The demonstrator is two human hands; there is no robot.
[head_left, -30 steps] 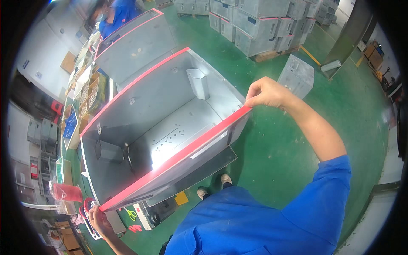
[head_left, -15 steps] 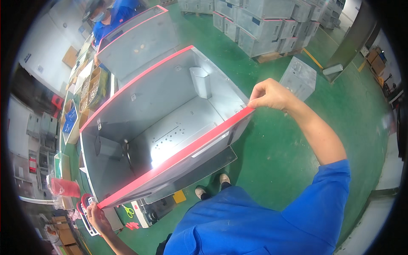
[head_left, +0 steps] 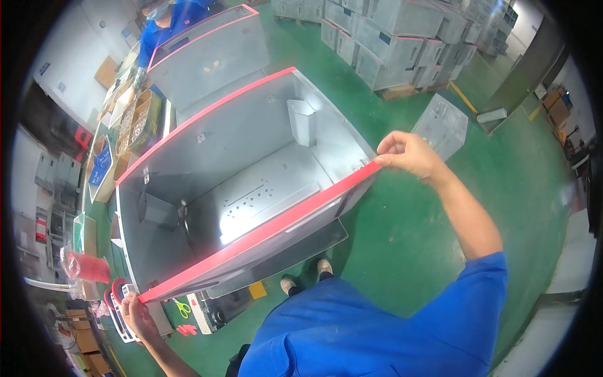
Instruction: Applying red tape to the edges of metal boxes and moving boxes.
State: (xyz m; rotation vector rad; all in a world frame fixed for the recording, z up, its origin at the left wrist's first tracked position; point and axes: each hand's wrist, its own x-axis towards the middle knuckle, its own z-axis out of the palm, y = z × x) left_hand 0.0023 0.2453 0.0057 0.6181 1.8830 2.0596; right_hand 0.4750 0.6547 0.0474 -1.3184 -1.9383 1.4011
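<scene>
A large open metal box (head_left: 239,213) stands in front of me, grey inside with small holes and slots in its floor. Red tape (head_left: 270,242) lies along its near top edge. My left hand (head_left: 139,319) pinches the tape's end at the near left corner. At the near right corner, my right hand (head_left: 411,155) is closed with thumb and finger on the other end. Inside the box, a grey bracket (head_left: 301,122) is fixed at the far right corner and a dark cable (head_left: 183,217) hangs near the left wall.
Beyond the box is another red-edged metal box (head_left: 210,60), with a co-worker in blue (head_left: 164,34) beside it. Stacked metal boxes (head_left: 389,47) stand at the back. On the left are parts trays (head_left: 135,125), red tape rolls (head_left: 118,290) and green scissors (head_left: 182,308). A lone box (head_left: 443,125) sits on the green floor.
My right hand has moved slightly down in the view, still at the right corner. My left hand stays at the left corner. The view has shifted a little.
</scene>
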